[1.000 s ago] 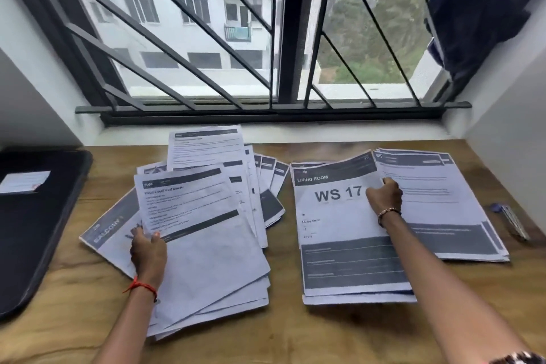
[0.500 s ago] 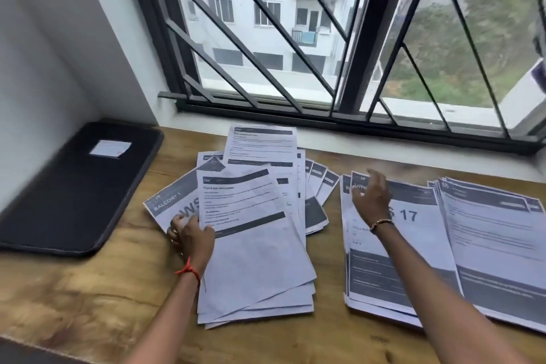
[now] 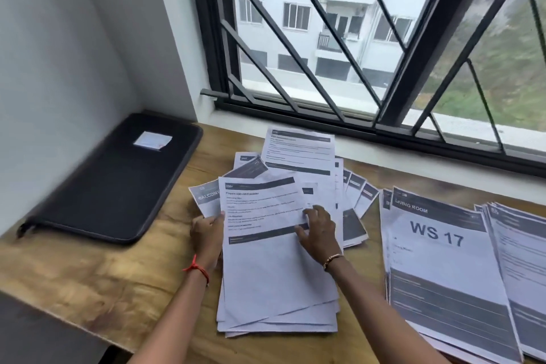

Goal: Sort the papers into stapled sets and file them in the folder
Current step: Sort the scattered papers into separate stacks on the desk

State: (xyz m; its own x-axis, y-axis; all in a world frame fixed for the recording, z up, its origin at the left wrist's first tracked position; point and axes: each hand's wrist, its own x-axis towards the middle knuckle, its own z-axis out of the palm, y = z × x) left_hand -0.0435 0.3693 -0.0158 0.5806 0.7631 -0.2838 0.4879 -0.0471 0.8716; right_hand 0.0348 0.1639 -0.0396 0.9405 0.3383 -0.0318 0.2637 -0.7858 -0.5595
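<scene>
The top sheet (image 3: 266,245), printed with a dark header band and lines of text, lies on a loose pile (image 3: 280,319) of papers at the middle of the counter (image 3: 88,281). The left hand (image 3: 206,233) is at the sheet's left edge, fingers bent against it. Its inner side is hidden under the paper, so I cannot tell whether its grip has closed on the sheet. The right hand (image 3: 319,233) rests on the sheet's right half. Its grip is wide, with fingers spread on the paper and pinching nothing. A red thread (image 3: 196,268) circles the left wrist and a bracelet (image 3: 332,258) the right.

More sheets fan out from under the pile toward the window (image 3: 354,38), and one marked BALCONY (image 3: 206,198) shows at the left. Just right of the pile, apart from it, lies a neater stack (image 3: 443,260) whose top page reads LIVING ROOM and WS 17. Another stack (image 3: 523,245) overlaps its right side and runs out of view.

The folder (image 3: 112,183), black and closed, lies flat at the counter's left end against the wall, well apart from the papers. A small white label (image 3: 152,140) sits near its far edge.
</scene>
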